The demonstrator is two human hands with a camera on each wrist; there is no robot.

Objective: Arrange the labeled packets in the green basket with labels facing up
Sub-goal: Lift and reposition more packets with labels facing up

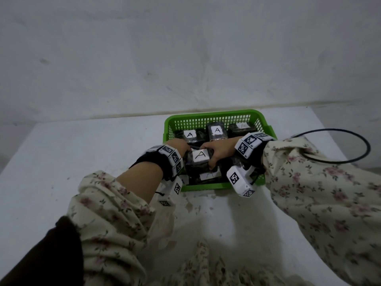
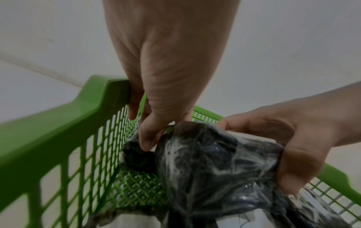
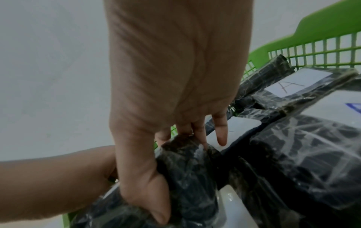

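Note:
The green basket (image 1: 206, 114) stands on the white table and holds several dark plastic-wrapped packets. Three packets along its far side lie with white "A" labels up (image 1: 190, 134) (image 1: 217, 131) (image 1: 242, 126). Both hands hold one packet (image 1: 199, 156) above the basket's near half, its "A" label facing up. My left hand (image 1: 185, 148) pinches its left end (image 2: 215, 169). My right hand (image 1: 210, 159) grips its right side, thumb (image 3: 156, 200) under and fingers over. Another labelled packet (image 1: 208, 175) lies below it at the front.
A black cable (image 1: 367, 145) loops on the table right of the basket. The table's far edge meets a grey wall just behind the basket. Bare table (image 1: 82, 145) spreads to the left. My floral sleeves (image 1: 309, 182) cover both forearms.

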